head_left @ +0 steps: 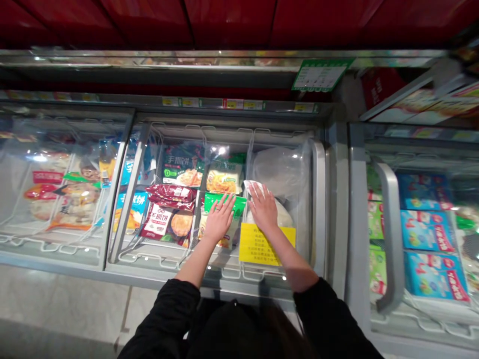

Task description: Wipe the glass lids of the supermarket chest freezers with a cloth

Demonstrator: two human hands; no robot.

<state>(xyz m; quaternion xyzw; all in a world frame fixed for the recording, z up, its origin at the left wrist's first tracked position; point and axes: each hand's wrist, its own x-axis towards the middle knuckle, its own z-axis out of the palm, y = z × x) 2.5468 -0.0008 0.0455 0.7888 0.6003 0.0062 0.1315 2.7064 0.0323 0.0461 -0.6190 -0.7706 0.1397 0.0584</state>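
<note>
My left hand (220,219) lies flat, fingers stretched, over the glass lid (224,257) of a chest freezer. Beneath it show a green-topped food bag (239,206) and other frozen packs. To its right my right hand (263,207) is also spread flat on the lid. A white cloth or tissue (248,186) pokes out under its fingertips; most of it is hidden by the hand. Below this palm a yellow paper notice (249,247) is fixed to the lid, partly covered by my right forearm.
A grey curved handle (319,199) edges the lid on the right. Maroon bags of flatbread (164,222) lie in wire baskets at left. Another freezer on the right holds blue boxes (430,230). A price-tag rail (209,103) and a green-framed sign (320,75) are behind.
</note>
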